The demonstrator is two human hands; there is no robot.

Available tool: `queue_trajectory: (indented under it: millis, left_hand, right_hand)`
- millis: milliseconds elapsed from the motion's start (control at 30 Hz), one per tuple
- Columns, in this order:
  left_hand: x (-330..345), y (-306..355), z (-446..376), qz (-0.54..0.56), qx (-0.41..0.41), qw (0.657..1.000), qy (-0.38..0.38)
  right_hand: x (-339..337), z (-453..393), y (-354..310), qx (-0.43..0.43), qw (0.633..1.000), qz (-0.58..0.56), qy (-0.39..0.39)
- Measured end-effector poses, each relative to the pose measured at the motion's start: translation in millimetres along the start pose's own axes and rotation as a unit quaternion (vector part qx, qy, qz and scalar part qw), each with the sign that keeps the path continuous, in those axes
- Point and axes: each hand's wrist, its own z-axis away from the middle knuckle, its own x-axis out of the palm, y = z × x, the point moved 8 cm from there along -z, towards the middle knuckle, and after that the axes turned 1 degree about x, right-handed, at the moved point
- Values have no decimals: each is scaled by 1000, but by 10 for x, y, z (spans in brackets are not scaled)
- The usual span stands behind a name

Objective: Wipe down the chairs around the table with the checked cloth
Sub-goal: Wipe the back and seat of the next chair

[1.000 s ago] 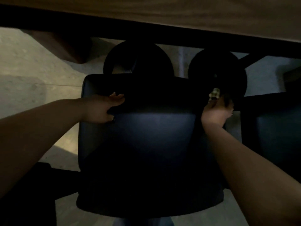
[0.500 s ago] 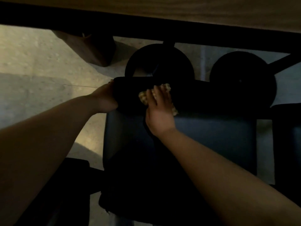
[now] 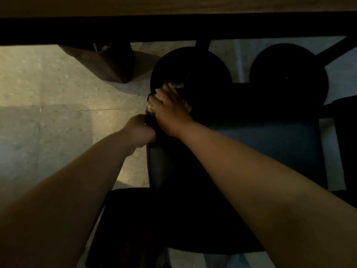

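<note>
A: How many chairs?
B: One dark chair [image 3: 260, 144] in front, a second chair [image 3: 347, 132] at the right edge, two round black bases [image 3: 289, 74] under the table [image 3: 173, 4].
A: And the hands?
B: Right hand [image 3: 170, 109] lies flat, fingers straight, pressing the one checked cloth [image 3: 149, 107] on the chair's top left corner. Left hand [image 3: 139, 132] curls round that chair's left edge, just beside it.
</note>
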Motion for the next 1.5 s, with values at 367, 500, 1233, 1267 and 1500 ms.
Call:
queue_trajectory:
  millis: [367, 500, 1233, 1267, 1500]
  left_hand:
    - [46, 118, 112, -220, 157, 962, -36]
    - [98, 309, 125, -296, 208, 932, -36]
    - [861, 679, -118, -543, 261, 796, -55]
    - [900, 674, -133, -553, 255, 792, -53]
    - [882, 556, -178, -547, 264, 793, -33]
  right_hand:
    - [-162, 1151, 781, 175, 974, -51, 134]
    - [-151, 1391, 957, 359, 913, -72, 180]
    - [-190, 1603, 1528, 406, 893, -26, 191]
    - [-182, 1461, 1339, 355, 916, -13, 188]
    - [-68, 1406, 980, 128, 985, -40, 112]
